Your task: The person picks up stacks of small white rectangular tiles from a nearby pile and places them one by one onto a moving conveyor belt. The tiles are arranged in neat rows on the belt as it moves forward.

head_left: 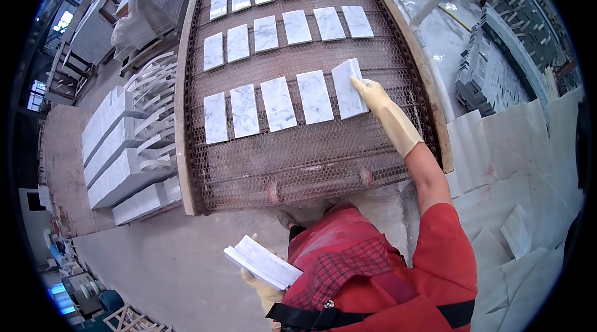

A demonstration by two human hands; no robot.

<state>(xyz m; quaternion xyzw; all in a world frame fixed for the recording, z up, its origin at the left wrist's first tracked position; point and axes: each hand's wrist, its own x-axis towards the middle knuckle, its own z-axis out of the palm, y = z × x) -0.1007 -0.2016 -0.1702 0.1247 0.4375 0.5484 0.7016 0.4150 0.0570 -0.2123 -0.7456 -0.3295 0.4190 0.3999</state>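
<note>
While the left hand (266, 293) curls under a stack (263, 265) by the apron (336, 235), probably bracing it, the right hand (375, 97) pinches tiles (348, 92) ending the near row (278, 104) on the belt (249, 173), spaced to dodge knocks, I guess.

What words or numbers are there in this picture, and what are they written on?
None that I can read.
White tiles on the mesh belt: grey streaks, no letters that I can see.
Red apron: no letters that I can see.
Clutter at lower left: too small and blurred to tell.
</note>
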